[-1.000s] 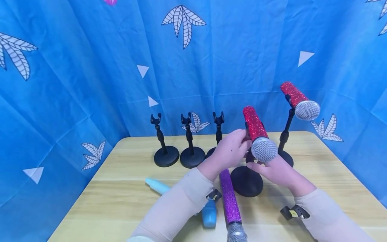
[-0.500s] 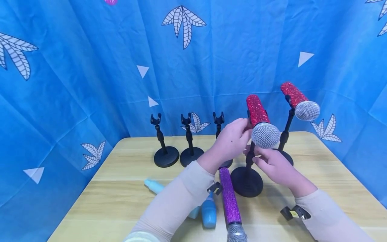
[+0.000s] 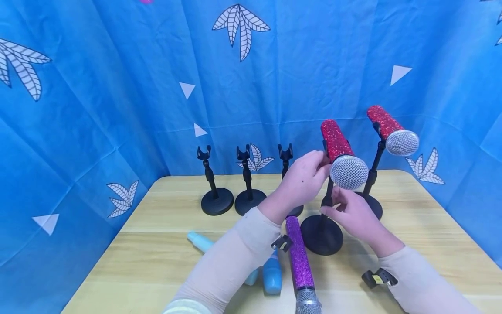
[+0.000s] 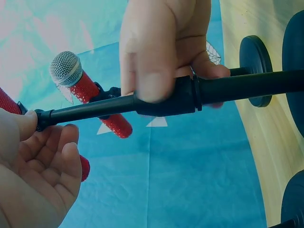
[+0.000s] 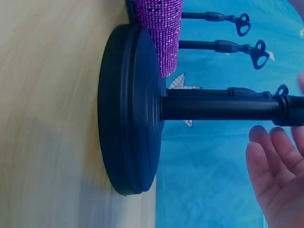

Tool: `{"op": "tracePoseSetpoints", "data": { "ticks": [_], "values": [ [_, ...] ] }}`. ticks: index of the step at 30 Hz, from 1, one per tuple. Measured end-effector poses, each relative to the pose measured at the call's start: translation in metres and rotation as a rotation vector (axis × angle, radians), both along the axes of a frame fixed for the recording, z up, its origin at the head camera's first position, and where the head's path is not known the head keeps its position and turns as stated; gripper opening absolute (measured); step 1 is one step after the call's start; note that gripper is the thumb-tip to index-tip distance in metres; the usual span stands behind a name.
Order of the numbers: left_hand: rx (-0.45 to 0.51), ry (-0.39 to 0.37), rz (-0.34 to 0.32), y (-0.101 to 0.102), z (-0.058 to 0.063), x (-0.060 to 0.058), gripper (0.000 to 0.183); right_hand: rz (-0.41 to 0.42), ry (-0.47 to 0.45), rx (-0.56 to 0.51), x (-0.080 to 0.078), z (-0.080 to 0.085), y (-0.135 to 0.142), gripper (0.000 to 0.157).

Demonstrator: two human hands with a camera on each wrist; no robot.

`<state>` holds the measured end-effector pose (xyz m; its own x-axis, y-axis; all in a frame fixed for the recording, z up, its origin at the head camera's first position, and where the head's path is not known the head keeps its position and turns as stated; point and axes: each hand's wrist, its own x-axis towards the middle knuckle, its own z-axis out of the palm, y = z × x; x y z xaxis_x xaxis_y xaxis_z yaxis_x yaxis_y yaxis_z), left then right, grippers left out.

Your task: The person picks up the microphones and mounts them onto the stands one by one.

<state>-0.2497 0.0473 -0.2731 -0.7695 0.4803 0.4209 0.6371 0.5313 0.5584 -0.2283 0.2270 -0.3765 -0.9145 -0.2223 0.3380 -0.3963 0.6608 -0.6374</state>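
A red glittery microphone [image 3: 338,141] with a silver mesh head sits tilted in the clip of a black desk stand [image 3: 322,235]. My left hand [image 3: 303,179] pinches the thin upper pole just below the clip between thumb and fingers, as the left wrist view shows. Lower down, my right hand [image 3: 358,218] grips the thicker collar [image 4: 168,97] of the same pole, thumb on one side and fingers behind. The round base [image 5: 130,109] stands flat on the table in the right wrist view.
Another red microphone [image 3: 384,122] rests on a stand at the back right. Several black stands with bare clips, one being this stand [image 3: 213,198], line the back left. A purple microphone [image 3: 300,257] and blue ones [image 3: 272,274] lie in front, partly under my left forearm.
The red microphone has risen with the upper pole, and my left hand went up with it. My right hand stayed at the collar, its thumb moving in against it.
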Motion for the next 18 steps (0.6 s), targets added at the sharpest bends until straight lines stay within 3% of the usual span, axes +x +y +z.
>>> {"op": "tracePoseSetpoints", "data": {
  "ticks": [4, 7, 11, 15, 18],
  "values": [
    [-0.005, 0.002, 0.000, 0.0020, -0.0004, -0.0002, 0.011, 0.083, 0.058, -0.018, 0.0030, 0.0033, 0.0043, 0.033],
    [-0.017, 0.026, 0.002, 0.0026, -0.0001, -0.0001, 0.011, 0.128, 0.129, -0.003, 0.0042, 0.0059, 0.0060, 0.016],
    [-0.022, 0.038, 0.003, 0.0023, 0.0005, 0.0008, 0.010, 0.082, 0.143, 0.013, 0.0045, 0.0047, 0.0056, 0.004],
    [-0.009, 0.027, -0.001, 0.0027, 0.0006, 0.0014, 0.011, 0.007, 0.080, 0.017, 0.0046, 0.0035, 0.0039, 0.018],
    [0.004, 0.012, 0.004, 0.0029, 0.0006, 0.0017, 0.010, 0.011, 0.074, 0.038, 0.0038, 0.0046, 0.0027, 0.018]
  ]
}}
